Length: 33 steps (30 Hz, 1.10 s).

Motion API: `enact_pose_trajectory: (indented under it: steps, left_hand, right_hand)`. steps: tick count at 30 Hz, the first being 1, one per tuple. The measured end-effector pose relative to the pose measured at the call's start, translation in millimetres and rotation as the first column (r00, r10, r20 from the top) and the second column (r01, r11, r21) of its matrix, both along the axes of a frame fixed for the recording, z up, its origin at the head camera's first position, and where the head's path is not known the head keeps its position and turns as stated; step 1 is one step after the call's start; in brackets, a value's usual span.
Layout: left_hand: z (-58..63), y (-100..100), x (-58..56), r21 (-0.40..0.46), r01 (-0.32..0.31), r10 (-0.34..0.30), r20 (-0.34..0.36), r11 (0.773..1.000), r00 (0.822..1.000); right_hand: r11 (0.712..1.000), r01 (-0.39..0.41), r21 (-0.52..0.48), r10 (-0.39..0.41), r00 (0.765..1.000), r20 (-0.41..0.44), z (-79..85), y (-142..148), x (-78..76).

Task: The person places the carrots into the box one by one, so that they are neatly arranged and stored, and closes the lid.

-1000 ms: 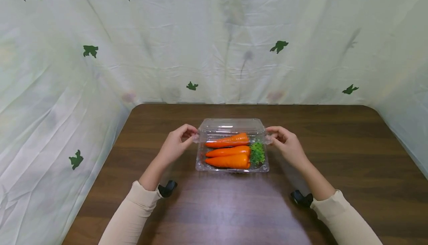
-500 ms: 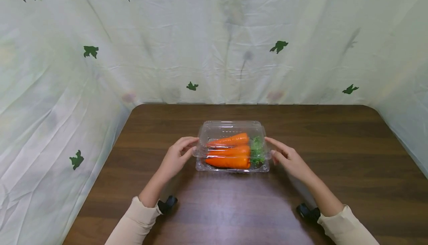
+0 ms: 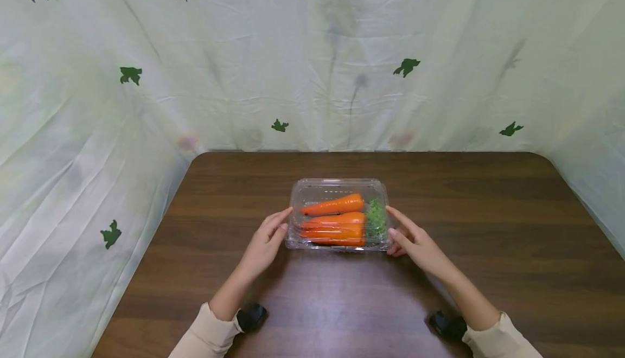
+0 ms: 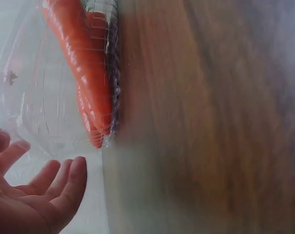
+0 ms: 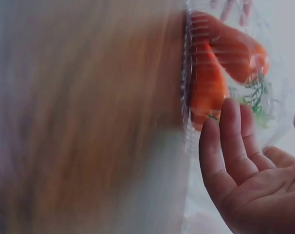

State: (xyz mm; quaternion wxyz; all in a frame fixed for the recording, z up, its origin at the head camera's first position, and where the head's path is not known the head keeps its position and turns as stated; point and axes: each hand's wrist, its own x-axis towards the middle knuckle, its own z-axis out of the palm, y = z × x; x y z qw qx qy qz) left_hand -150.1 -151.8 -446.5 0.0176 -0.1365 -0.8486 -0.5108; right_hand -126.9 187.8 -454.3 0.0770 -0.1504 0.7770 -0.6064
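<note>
A clear plastic clamshell box [image 3: 337, 183] sits mid-table with its lid down over the contents. Inside, three orange carrots [image 3: 334, 204] lie crosswise, and a tuft of green leaves [image 3: 375, 219] fills the right end. At the box's left side, my left hand [image 3: 262, 244] touches the lid edge with extended fingertips; the left wrist view shows its fingers [image 4: 74, 180] slightly bent, nothing pinched. My right hand [image 3: 420, 247] rests its fingertips against the right side, thumb by the front corner. In the right wrist view, its fingers [image 5: 230, 131] are nearly straight beside the box.
The dark brown wooden table [image 3: 332, 304] has rounded back corners. Behind it and along both sides hangs a pale curtain [image 3: 312, 49] with green leaf prints. Dark wrist-worn cameras [image 3: 252, 318] sit at both cuffs.
The lid, raised and pinched at both sides a second ago, has swung down toward the person over the carrots. Both hands have come nearer with it, and their fingers have loosened.
</note>
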Motion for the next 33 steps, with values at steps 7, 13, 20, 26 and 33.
enact_pose_trajectory:
  steps: [7, 13, 20, 26, 33]
  left_hand:
    - [10.5, 7.3, 11.0, 0.147, -0.002, -0.029, 0.209, 0.989, 0.977]
    - [19.8, 13.3, 17.0, 0.293, -0.017, -0.087, 0.338, 0.956, 0.937]
    - [8.7, 12.3, 15.1, 0.407, -0.036, -0.136, 0.385, 0.913, 0.913]
    - [-9.3, 8.1, 10.8, 0.446, -0.031, -0.156, 0.377, 0.894, 0.913]
    - [-10.5, 5.1, 10.5, 0.448, -0.013, -0.168, 0.363, 0.894, 0.917]
  right_hand:
    - [0.992, -0.002, -0.125, 0.017, 0.993, 0.120, -3.2, -5.0, 3.8]
    - [0.978, 0.039, -0.207, -0.001, 0.984, 0.178, -6.1, -8.9, 5.1]
    - [0.961, 0.065, -0.269, 0.006, 0.967, 0.254, -7.6, -9.4, 5.9]
    - [0.956, 0.081, -0.283, 0.003, 0.959, 0.285, -7.7, -10.6, 6.8]
    - [0.948, 0.101, -0.302, -0.008, 0.956, 0.293, -7.0, -14.5, 5.2]
